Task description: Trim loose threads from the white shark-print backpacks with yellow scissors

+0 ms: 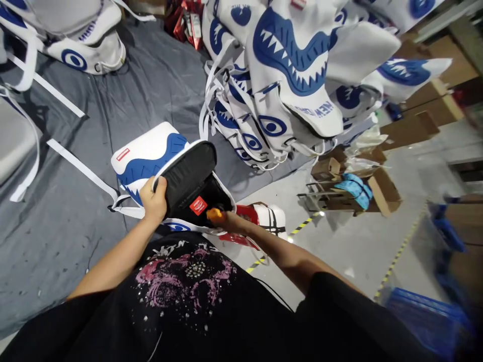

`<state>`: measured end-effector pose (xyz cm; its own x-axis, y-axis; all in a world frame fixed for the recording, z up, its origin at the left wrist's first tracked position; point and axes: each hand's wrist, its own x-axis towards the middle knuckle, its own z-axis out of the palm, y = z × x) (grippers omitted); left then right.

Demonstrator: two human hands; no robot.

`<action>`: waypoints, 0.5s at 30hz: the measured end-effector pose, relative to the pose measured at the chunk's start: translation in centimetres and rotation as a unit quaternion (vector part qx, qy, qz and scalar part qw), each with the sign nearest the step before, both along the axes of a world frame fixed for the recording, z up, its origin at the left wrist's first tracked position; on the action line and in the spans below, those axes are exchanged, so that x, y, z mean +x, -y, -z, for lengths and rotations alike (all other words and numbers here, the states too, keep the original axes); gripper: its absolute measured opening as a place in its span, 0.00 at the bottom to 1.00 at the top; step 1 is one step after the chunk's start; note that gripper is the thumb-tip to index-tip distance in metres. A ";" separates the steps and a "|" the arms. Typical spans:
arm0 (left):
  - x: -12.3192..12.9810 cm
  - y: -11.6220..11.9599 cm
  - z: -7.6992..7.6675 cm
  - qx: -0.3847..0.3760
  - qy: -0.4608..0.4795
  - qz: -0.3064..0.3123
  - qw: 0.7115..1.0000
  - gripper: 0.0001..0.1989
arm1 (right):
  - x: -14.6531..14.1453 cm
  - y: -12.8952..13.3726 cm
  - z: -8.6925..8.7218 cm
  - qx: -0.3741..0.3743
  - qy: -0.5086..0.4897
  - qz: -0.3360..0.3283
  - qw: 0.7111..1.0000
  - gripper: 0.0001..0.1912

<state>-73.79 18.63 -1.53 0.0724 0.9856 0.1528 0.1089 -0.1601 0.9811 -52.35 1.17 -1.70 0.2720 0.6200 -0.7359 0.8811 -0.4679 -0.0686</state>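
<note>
A white backpack [145, 148] with a blue toothed-mouth print lies on the grey cloth in front of me, its flap raised. The black lining and a red label [198, 205] show inside the opening. My left hand [154, 198] is closed on the edge of the flap, thumb on the lining side. At the mouth of the bag, my right hand [231, 221] is closed around a small orange object [215, 215], whose kind I cannot make out. Part of that hand is in shadow. A white strap [81, 168] trails to the left from the bag.
Several similar white-and-blue backpacks [290, 55] are piled at the far edge of the grey-covered table [49, 246]. More bags [75, 55] lie at the upper left. Red packets [186, 22] sit at the back. Cartons [385, 191] and a blue crate [422, 317] stand on the right.
</note>
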 end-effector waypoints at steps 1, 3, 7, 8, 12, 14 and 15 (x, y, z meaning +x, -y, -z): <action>0.2 0.1 -0.3 0.005 -0.004 0.019 1.000 0.31 | -0.6 -1.0 1.1 0.019 0.009 0.002 1.000 0.17; 0.6 0.4 -0.9 0.023 -0.014 0.048 0.998 0.32 | -1.8 -3.0 3.4 0.068 0.015 -0.004 0.998 0.19; 0.7 0.2 -1.9 0.079 -0.059 0.068 0.993 0.31 | -3.9 -5.4 7.5 0.171 -0.055 -0.043 0.983 0.17; 0.5 0.1 -2.0 0.094 -0.068 0.060 0.991 0.31 | -4.2 -5.7 8.3 0.192 -0.059 -0.037 0.979 0.18; -0.3 -0.5 -3.1 0.186 -0.103 0.047 0.976 0.30 | -4.0 -5.7 10.8 0.273 0.020 0.148 0.950 0.23; -0.4 -0.2 -4.3 0.268 -0.123 0.089 0.951 0.28 | -3.9 -5.2 11.4 0.316 0.028 0.229 0.920 0.23; -0.2 0.1 -5.3 0.314 -0.123 0.115 0.934 0.26 | -4.0 -4.9 11.4 0.339 0.016 0.243 0.909 0.21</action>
<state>-74.00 18.56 3.75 0.3805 0.6606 0.6472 0.2099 -0.7433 0.6352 -56.35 6.03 -13.14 0.6496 0.7289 -0.2164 0.5887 -0.6623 -0.4635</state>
